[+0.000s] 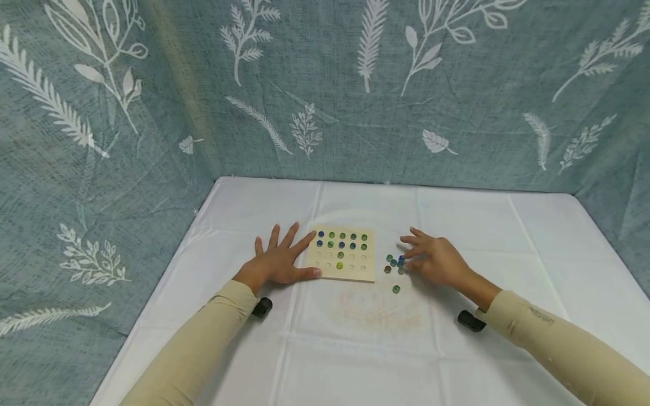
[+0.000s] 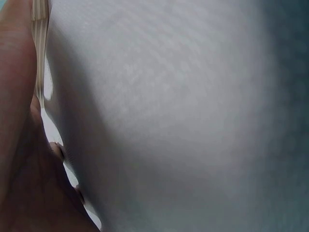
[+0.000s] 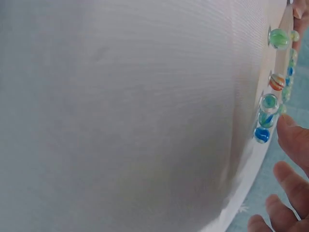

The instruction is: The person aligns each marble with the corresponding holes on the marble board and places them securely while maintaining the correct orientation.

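Left hand [image 1: 278, 262] lies flat, fingers spread, on the surface w/ thumb and index against the board's [image 1: 343, 270] left edge. Board holds marbles in top 2 rows plus 2 lower; other holes bare. Right of it, loose marbles [image 1: 394, 264] in a cluster, 1 stray marble [image 1: 396, 289] nearer the person. Right hand [image 1: 435, 259] has fingertips on the cluster; can't tell if it pinches one.

Risk, prob.: marbles roll off if nudged, cloth is smooth. White cloth [image 1: 508, 254] covers the surface; leaf-print curtain [image 1: 152, 113] behind and at sides.

White-clothed table [image 1: 508, 254]; teal leaf-print fabric backdrop [image 1: 152, 113] behind, both sides.
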A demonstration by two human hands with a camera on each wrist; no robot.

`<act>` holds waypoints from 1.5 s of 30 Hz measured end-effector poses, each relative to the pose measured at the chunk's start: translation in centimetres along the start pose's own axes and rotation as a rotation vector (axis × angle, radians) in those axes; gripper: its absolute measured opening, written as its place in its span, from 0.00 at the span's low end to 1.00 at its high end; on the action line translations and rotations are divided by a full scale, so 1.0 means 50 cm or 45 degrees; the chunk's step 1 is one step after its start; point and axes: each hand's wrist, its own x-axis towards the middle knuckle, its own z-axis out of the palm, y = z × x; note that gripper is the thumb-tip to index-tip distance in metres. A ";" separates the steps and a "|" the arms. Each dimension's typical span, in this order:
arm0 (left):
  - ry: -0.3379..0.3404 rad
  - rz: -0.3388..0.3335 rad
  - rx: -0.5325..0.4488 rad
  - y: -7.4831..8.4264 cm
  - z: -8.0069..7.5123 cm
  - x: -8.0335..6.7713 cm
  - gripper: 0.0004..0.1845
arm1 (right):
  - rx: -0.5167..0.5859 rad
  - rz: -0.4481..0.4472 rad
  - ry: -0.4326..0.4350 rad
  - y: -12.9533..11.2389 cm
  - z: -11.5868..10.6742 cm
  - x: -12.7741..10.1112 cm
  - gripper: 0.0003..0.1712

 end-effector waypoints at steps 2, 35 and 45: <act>-0.003 0.001 -0.007 -0.001 0.001 -0.001 0.54 | 0.011 0.012 -0.011 0.001 0.001 -0.003 0.10; 0.024 0.007 0.013 0.004 0.003 -0.003 0.53 | -0.016 -0.107 -0.119 0.004 0.016 -0.001 0.08; 0.032 0.002 0.017 0.000 0.002 -0.002 0.53 | 0.018 -0.112 -0.078 0.003 0.013 0.004 0.07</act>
